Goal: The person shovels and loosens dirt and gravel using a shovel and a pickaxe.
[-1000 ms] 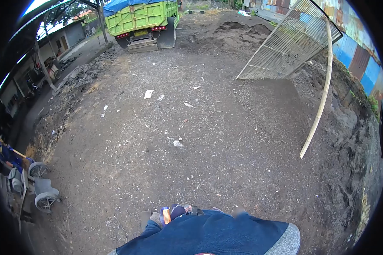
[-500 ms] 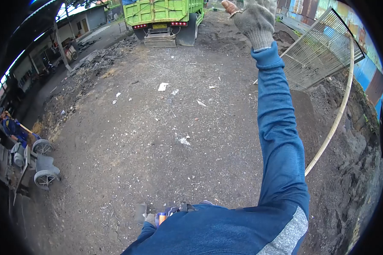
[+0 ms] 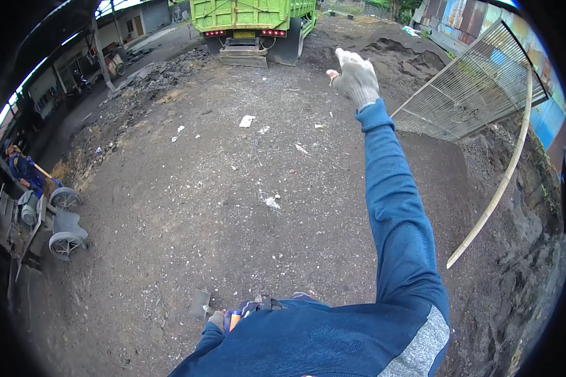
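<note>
One truck (image 3: 255,16) far, one mesh screen (image 3: 475,94) far right, one pole (image 3: 493,188) right, two wheels (image 3: 64,198) left, two gloved hands (image 3: 356,78)

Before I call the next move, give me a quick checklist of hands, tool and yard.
1. Right hand gloved and free: ok, raised and open, nothing held.
2. Left hand holding the orange-handled tool: ok, low by the body, partly hidden.
3. Ground ahead free of big obstacles: ok, only litter scraps.
4. Green truck out of the way: ok, at the yard's far end.
5. Mesh screen steady: cannot tell, it stands tilted with a pole alongside.
6. Other person clear: ok, at the left edge.
</note>
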Action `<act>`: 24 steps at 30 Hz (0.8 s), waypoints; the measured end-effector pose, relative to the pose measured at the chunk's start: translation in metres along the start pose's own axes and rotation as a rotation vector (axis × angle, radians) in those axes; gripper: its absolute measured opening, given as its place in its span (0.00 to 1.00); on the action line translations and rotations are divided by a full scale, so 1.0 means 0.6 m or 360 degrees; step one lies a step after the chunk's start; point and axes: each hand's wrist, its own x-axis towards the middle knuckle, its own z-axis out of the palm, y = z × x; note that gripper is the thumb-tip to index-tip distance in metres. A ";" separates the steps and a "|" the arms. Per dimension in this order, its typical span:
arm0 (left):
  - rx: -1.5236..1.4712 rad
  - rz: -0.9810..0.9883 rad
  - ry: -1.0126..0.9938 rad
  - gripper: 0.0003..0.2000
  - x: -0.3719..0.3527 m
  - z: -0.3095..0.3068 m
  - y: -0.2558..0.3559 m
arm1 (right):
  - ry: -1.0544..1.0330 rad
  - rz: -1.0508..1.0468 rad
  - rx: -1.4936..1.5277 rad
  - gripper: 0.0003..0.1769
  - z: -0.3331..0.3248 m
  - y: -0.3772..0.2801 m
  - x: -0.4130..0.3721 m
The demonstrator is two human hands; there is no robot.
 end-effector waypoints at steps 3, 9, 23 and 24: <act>-0.0246 -0.0044 -0.0029 0.26 -0.020 0.007 -0.018 | -0.0852 0.0301 0.0312 0.25 0.206 -0.016 -0.239; -0.0628 -0.0054 -0.0082 0.26 -0.085 0.008 -0.074 | -0.2343 0.0293 0.0614 0.29 0.384 -0.147 -0.956; -0.1604 0.0219 0.0323 0.26 -0.256 -0.169 -0.244 | -0.2317 0.0315 0.0450 0.23 0.428 -0.044 -1.210; -0.1682 0.0284 0.0371 0.26 -0.269 -0.194 -0.253 | -0.2292 0.0484 0.0460 0.24 0.420 -0.037 -1.185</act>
